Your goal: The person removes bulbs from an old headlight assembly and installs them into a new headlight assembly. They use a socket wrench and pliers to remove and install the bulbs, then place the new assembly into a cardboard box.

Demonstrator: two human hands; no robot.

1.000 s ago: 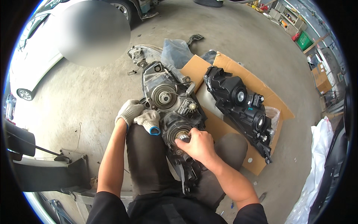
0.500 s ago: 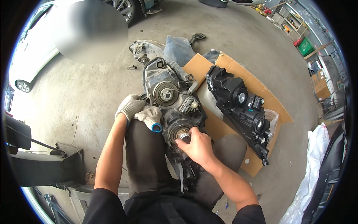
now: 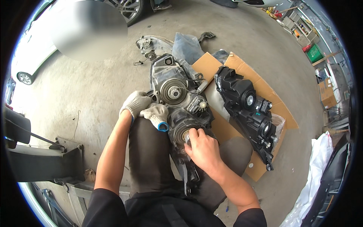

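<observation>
A dusty used headlight assembly (image 3: 160,73), its back side up, rests across my legs. My left hand (image 3: 137,103), in a white knit glove, is closed on its left edge. A loose white glove (image 3: 155,114) with a blue cuff lining lies beside that hand, against the housing. My bare right hand (image 3: 203,147) pinches a ribbed grey headlight bulb (image 3: 187,140) at the lower round opening; fingers cover most of it. The upper round opening (image 3: 174,92) shows a metal ring with a bulb base at its centre.
To the right, a cleaner black headlight assembly (image 3: 242,102) lies on flattened cardboard (image 3: 278,109). Clear plastic (image 3: 185,47) and another lamp part (image 3: 160,43) are on the floor beyond. A metal lift arm (image 3: 45,164) stands at left; white sheeting (image 3: 312,178) lies at right.
My right fingers have shifted round the bulb, with more of the hand's back now over it. The left hand keeps its hold; the whole view has shifted slightly.
</observation>
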